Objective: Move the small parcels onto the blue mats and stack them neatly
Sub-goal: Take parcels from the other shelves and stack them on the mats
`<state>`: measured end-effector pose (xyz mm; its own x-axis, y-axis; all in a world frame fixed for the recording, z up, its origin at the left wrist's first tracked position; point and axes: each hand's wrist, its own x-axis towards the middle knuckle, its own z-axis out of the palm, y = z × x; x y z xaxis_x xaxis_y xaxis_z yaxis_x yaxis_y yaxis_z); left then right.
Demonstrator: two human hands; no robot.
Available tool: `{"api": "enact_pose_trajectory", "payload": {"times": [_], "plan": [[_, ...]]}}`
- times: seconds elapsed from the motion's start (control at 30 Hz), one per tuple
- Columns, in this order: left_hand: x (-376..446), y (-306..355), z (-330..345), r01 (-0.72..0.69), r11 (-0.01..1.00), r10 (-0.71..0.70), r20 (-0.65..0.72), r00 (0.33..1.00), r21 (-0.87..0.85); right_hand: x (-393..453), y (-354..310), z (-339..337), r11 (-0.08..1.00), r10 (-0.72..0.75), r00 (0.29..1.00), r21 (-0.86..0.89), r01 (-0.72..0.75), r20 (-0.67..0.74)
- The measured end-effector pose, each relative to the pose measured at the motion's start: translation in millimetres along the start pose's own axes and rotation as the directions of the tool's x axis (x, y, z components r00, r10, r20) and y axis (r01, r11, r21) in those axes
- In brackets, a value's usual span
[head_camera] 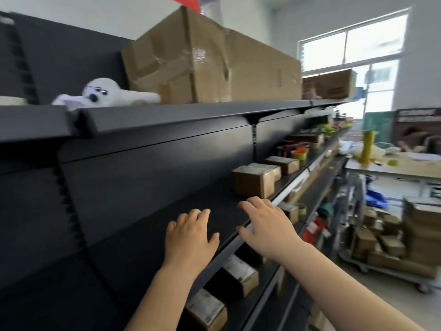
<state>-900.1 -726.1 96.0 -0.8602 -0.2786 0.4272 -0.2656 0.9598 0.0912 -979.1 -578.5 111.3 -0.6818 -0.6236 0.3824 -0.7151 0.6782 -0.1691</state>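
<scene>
Small brown cardboard parcels stand on a dark shelf (167, 225): the nearest parcel (254, 180) sits just beyond my fingers, and a second parcel (284, 164) lies behind it. My left hand (191, 237) rests flat over the shelf, fingers spread, holding nothing. My right hand (265, 225) reaches over the shelf's front edge, fingers apart, its fingertips just short of the nearest parcel. More parcels (241, 274) sit on the shelf below, partly hidden. No blue mat is in view.
A large cardboard box (214, 63) and a white plush seal (107, 91) sit on the top shelf. Tape rolls (298, 154) and clutter fill the shelf farther right. A cart (393, 249) piled with parcels stands in the aisle, and a table (393, 168) stands behind it.
</scene>
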Motion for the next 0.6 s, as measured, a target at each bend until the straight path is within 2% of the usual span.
{"api": "enact_pose_trajectory", "payload": {"times": [0.2,0.33,0.6], "plan": [[53,48,38,-0.058,0.992,0.061,0.025,0.998,-0.115,16,71,0,0.990,0.109,0.994,0.090,-0.108,-0.006],[93,81,64,-0.041,0.986,0.044,0.011,0.999,-0.162,34,121,6,0.988,0.109,0.993,0.114,-0.105,-0.035],[158,133,111,0.156,0.916,-0.188,-0.053,0.981,-0.369,87,228,13,0.954,0.104,0.994,0.283,-0.095,-0.017]]}}
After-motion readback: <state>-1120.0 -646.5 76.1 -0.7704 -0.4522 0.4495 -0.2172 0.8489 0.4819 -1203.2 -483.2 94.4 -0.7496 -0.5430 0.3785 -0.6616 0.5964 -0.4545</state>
